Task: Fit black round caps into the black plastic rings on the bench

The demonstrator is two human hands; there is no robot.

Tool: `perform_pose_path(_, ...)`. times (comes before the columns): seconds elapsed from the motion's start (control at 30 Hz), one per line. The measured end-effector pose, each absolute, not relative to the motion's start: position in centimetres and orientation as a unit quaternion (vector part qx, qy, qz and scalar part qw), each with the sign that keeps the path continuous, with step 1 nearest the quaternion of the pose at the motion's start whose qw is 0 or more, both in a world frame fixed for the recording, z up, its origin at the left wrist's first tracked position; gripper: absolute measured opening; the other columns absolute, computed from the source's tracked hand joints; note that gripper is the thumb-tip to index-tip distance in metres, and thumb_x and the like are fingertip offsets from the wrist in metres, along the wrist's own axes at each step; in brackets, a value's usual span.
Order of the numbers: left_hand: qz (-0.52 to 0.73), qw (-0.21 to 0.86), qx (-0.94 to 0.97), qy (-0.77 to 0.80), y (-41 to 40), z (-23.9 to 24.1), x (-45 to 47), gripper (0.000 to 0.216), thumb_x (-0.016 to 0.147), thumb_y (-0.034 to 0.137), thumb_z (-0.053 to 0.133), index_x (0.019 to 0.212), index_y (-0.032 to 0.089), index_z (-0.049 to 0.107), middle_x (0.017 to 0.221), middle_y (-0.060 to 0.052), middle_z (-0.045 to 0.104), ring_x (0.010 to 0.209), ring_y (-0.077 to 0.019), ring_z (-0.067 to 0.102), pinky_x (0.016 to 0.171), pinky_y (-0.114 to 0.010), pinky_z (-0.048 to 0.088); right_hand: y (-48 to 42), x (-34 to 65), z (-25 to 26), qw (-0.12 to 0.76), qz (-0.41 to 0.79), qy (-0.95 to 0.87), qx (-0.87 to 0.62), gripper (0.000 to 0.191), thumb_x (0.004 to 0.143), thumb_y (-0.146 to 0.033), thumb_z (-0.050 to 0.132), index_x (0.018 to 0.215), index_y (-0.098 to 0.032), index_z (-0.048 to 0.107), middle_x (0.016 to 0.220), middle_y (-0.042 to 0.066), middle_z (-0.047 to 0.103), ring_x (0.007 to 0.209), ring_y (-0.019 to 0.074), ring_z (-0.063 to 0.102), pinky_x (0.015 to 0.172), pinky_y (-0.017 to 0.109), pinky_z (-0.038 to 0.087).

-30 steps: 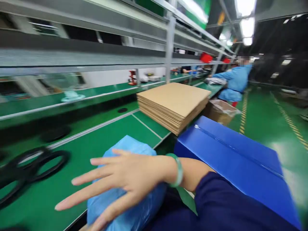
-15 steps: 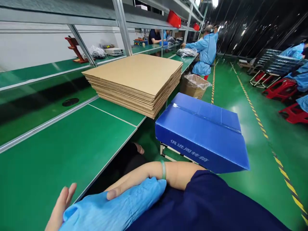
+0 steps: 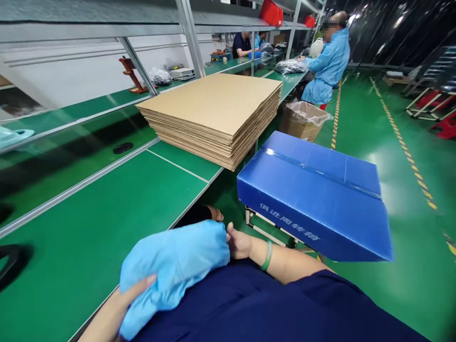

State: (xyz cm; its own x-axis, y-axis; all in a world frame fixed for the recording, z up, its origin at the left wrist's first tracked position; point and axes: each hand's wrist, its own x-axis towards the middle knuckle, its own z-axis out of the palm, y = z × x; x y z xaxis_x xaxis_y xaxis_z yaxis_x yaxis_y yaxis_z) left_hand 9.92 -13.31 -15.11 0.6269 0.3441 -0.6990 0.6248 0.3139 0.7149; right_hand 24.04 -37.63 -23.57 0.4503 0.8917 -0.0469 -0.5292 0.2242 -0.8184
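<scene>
A bunched, tube-like light blue cloth (image 3: 178, 256) lies across my lap, in front of my dark blue top. My left hand (image 3: 137, 292) is closed on its left part, thumb on top and the other fingers hidden under the fabric. At its right end my right hand (image 3: 240, 242) grips the edge, thumb raised, with most fingers hidden behind the cloth. A green bangle (image 3: 267, 256) circles my right wrist. Whether the cloth is a sleeve cover or part of a garment, I cannot tell.
A stack of cardboard sheets (image 3: 213, 104) sits on the green bench (image 3: 142, 199). Right of it, a blue corrugated box (image 3: 309, 185) rests on a pipe-frame stand. A lined carton (image 3: 302, 118) and a person in blue (image 3: 329, 61) are beyond. A black ring-shaped object (image 3: 10, 266) lies at left.
My right hand has drawn back from over the cloth to its right end. My left hand has come right and now grips the cloth, which sits higher. The view has turned left.
</scene>
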Motion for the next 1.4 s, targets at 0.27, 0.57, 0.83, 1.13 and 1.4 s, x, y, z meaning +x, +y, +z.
perform_pose_path(0.27, 0.003, 0.720, 0.600, 0.348, -17.3, -12.9, 12.0, 0.084, 0.075, 0.041, 0.085, 0.146, 0.021, 0.046, 0.145, -0.010, 0.053, 0.135, -0.0298, 0.048, 0.120, -0.039, 0.037, -35.9, 24.1, -22.0, 0.820, 0.429, -0.079, -0.371, 0.079, 0.048, -0.048, 0.098, 0.115, -0.020, 0.067, 0.128, 0.011, 0.064, 0.125, 0.0342, 0.056, 0.113, 0.050, 0.041)
perform_pose_path(0.57, -0.049, 0.646, 0.732, 0.208, -19.0, -13.3, 10.0, 0.076, 0.072, 0.036, 0.086, 0.140, 0.023, 0.055, 0.152, -0.007, 0.044, 0.145, -0.0312, 0.035, 0.126, -0.045, 0.020, -34.0, 23.9, -24.5, 0.811, 0.418, 0.026, -0.409, 0.066, 0.051, -0.021, 0.086, 0.113, -0.021, 0.065, 0.112, 0.006, 0.071, 0.111, 0.0316, 0.064, 0.102, 0.046, 0.053)
perform_pose_path(0.83, 0.006, 0.690, 0.671, 0.273, -20.0, -15.6, 10.8, 0.081, 0.056, 0.034, 0.094, 0.129, 0.014, 0.065, 0.132, -0.013, 0.063, 0.129, -0.0392, 0.052, 0.119, -0.052, 0.034, -34.2, 25.6, -25.9, 0.793, 0.417, 0.041, -0.443, 0.055, 0.050, -0.030, 0.078, 0.103, -0.023, 0.067, 0.100, 0.000, 0.072, 0.105, 0.0294, 0.065, 0.091, 0.043, 0.059)
perform_pose_path(1.13, 0.301, 0.723, 0.555, 0.282, -20.0, -13.7, 3.6, 0.065, 0.066, 0.043, 0.085, 0.122, 0.015, 0.066, 0.141, -0.015, 0.055, 0.131, -0.0340, 0.052, 0.111, -0.046, 0.045, -28.0, 22.4, -16.9, 0.746, 0.529, -0.131, -0.383, 0.072, 0.046, -0.049, 0.093, 0.110, -0.026, 0.071, 0.116, 0.007, 0.070, 0.114, 0.0379, 0.063, 0.100, 0.055, 0.054)
perform_pose_path(1.4, 0.480, 0.565, 0.592, 0.316, -19.2, -16.3, 0.4, 0.059, 0.069, 0.010, 0.074, 0.126, 0.014, 0.061, 0.133, -0.013, 0.061, 0.129, -0.0310, 0.053, 0.121, -0.048, 0.031, -23.3, 14.6, -13.3, 0.715, 0.544, -0.157, -0.411, 0.070, 0.056, -0.043, 0.096, 0.117, -0.024, 0.068, 0.123, 0.007, 0.068, 0.119, 0.0356, 0.061, 0.100, 0.052, 0.057)
